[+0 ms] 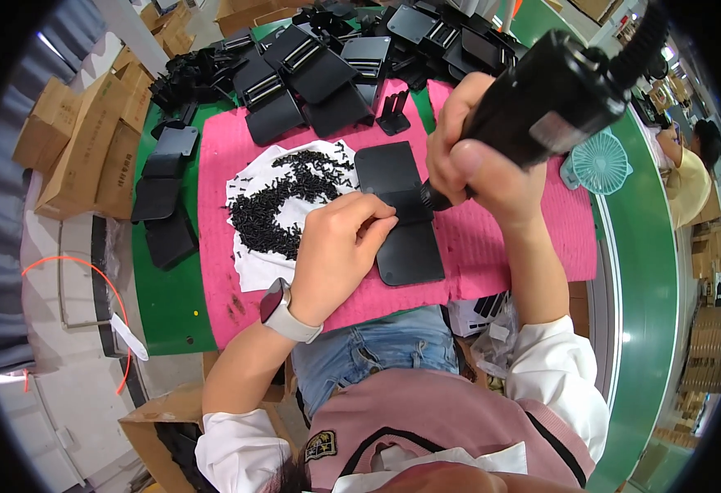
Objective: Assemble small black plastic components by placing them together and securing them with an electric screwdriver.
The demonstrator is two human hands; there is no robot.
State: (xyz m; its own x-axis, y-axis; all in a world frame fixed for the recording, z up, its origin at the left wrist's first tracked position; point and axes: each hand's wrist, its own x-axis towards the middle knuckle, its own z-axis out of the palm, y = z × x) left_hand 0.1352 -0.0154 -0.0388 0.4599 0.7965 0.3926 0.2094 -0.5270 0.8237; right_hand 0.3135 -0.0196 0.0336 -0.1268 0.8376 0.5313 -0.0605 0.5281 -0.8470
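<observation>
My right hand (488, 160) is wrapped round a black electric screwdriver (525, 107), with a coiled cable at its top end. Its nose points down and left, over the right edge of a black hinged plate (405, 255) lying on the pink mat. My left hand (348, 242) rests at the plate's left side, thumb and forefinger pinched together near its middle; whatever they hold is too small or hidden to make out. Left of the plate, many small black screws (266, 218) are spread on a white cloth (253, 274).
Black stands (315, 74) are piled along the far side of the pink mat (221, 156). More black parts (163, 197) lie on the green table (167, 316) at left. A pale teal fan (598, 163) stands at right. Cardboard boxes (97, 152) are stacked beyond the left edge.
</observation>
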